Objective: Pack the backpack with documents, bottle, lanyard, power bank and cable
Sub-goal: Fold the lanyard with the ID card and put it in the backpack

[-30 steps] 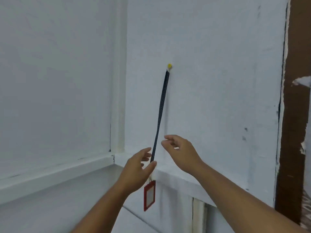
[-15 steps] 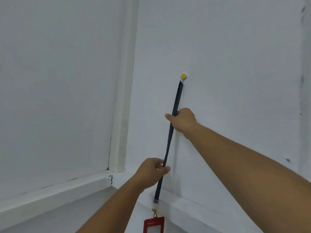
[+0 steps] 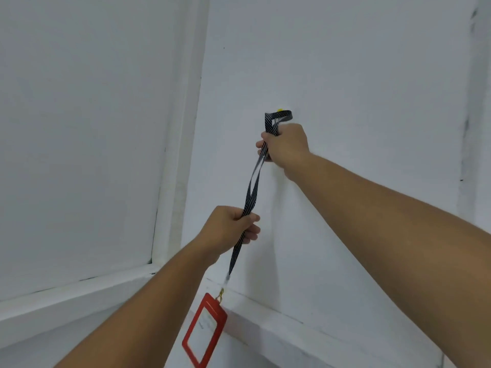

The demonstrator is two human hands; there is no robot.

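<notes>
Lanyard (image 3: 249, 192) now slack at pin (image 3: 279, 110); left hand (image 3: 228, 227), right hand (image 3: 288, 144) fingers curled round strap.

Yellow pin (image 3: 279, 110) mostly behind the top loop of the lanyard (image 3: 246, 200) (its lower end blurred)

Lanyard (image 3: 247, 201) apparently before wall pin (image 3: 279, 110)

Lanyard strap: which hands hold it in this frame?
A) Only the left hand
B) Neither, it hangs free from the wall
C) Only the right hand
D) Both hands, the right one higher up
D: the right hand grips the lanyard just below the yellow pin, and the left hand grips it lower down, above the red badge holder.
</notes>
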